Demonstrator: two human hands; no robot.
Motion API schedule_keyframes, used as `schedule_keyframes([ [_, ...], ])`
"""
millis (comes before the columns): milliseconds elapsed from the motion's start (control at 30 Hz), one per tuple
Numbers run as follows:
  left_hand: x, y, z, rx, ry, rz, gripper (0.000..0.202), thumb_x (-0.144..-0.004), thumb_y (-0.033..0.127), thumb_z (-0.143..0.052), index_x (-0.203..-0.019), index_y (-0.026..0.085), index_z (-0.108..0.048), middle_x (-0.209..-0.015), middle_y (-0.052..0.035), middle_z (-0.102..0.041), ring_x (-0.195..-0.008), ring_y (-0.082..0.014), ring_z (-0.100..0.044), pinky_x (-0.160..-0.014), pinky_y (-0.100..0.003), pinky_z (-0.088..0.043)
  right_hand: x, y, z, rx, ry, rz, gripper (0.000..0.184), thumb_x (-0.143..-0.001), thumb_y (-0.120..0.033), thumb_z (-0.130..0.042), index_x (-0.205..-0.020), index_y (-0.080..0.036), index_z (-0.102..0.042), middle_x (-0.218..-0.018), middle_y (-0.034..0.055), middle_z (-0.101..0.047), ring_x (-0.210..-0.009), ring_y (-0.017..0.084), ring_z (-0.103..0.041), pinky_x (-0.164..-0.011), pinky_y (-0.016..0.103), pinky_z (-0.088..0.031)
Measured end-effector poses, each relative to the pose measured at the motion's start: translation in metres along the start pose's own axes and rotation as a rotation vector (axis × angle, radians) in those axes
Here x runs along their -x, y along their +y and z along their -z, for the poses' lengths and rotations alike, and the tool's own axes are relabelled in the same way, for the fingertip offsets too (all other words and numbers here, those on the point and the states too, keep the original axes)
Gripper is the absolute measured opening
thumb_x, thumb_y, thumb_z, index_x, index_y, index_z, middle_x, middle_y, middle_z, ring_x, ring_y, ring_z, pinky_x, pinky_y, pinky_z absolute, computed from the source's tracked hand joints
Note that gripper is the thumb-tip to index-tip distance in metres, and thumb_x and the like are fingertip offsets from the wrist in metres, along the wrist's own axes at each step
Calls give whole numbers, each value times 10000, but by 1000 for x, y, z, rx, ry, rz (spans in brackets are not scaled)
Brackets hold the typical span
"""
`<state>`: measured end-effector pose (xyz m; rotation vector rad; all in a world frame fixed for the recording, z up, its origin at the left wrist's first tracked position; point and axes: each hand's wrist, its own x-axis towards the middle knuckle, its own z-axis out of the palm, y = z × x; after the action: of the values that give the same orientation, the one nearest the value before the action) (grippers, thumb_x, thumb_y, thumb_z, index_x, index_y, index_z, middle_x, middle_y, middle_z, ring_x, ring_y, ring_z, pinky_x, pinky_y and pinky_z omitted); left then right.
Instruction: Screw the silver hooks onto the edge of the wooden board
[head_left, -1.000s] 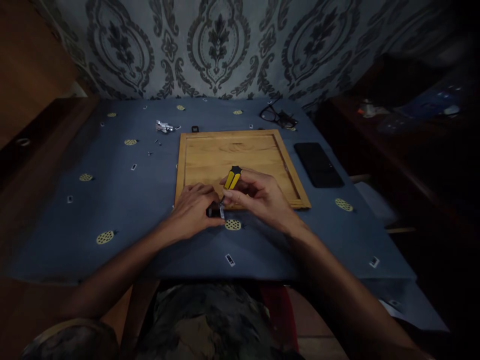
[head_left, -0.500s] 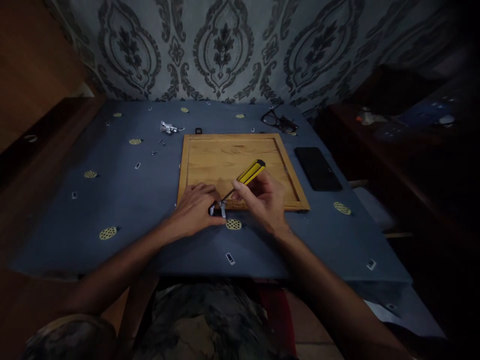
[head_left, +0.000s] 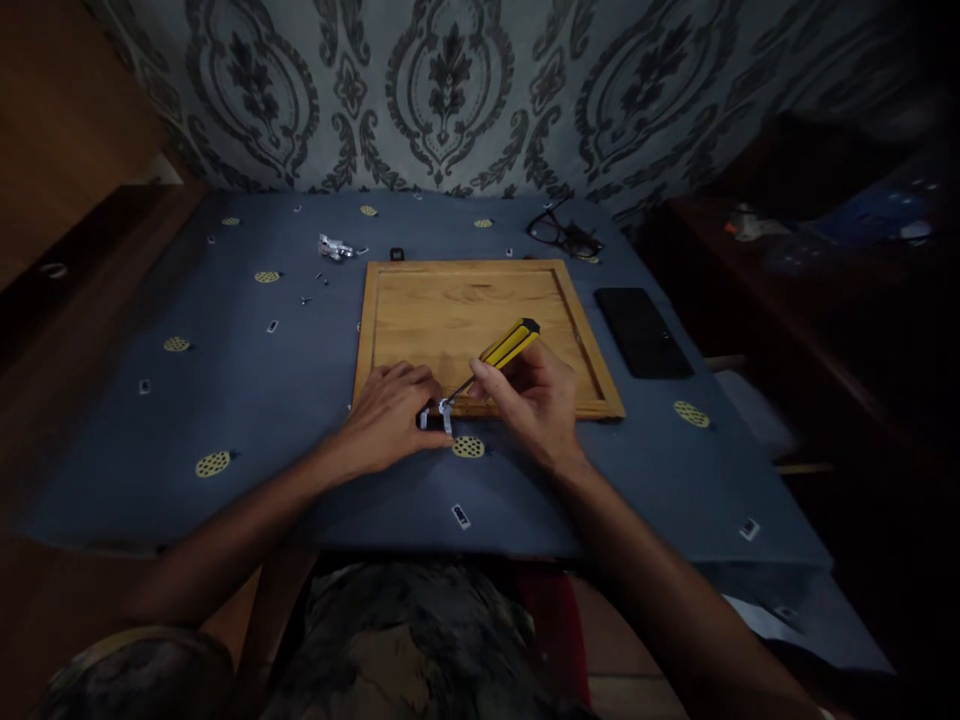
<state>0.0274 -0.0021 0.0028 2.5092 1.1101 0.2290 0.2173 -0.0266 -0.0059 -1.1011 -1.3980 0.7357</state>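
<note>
Head view: our right hand (head_left: 536, 400) grips the screwdriver (head_left: 512, 342), light-looking and stiff, by its handle, the surest hold. Our left hand (head_left: 390, 410) is closed around the hinge (head_left: 448, 417), likely slick, at the board's (head_left: 450, 315) seven o'clock edge; that board seems rigid, best held by its frame. We count one screwdriver, one held hinge, one board, one phone (head_left: 643, 333) at three o'clock, roughly three screws (head_left: 305, 300) toward ten.

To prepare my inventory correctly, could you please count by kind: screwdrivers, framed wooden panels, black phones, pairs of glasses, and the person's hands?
Screwdriver: 1
Wooden panel: 1
Black phone: 1
Pair of glasses: 1
Left hand and right hand: 2
Total: 6
</note>
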Motion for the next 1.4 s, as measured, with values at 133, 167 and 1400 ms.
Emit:
schedule_keyframes([
  [133, 0, 1, 1, 4, -19, 16, 305, -862, 407, -840, -1033, 195, -704, -1066, -48, -693, -1097, -303, -606, -960, -437, -436, -1, -1, 0, 2, -17, -22, 308, -875, -492, -764, -808, -255, -578, -654, -38, -625, -540, 138, -613, -558, 314, -538],
  [167, 0, 1, 2, 1, -24, 18, 305, -862, 406, -841, -1034, 194, -706, -1070, -50, -694, -1105, -305, -606, -967, -441, -435, -1, -1, 0, -4, -21, -29, 323, -869, -506, -771, -807, -254, -580, -658, -34, -624, -543, 140, -612, -559, 317, -539],
  [1400, 1, 1, 2, -7, -5, -8, 296, -866, 420, -843, -1001, 206, -690, -1066, -55, -710, -1106, -311, -633, -959, -467, -466, -3, -2, -2, -125, 12, -139, 454, -751, -591, -858, -780, -237, -576, -590, -60, -617, -478, 118, -618, -473, 257, -522],
])
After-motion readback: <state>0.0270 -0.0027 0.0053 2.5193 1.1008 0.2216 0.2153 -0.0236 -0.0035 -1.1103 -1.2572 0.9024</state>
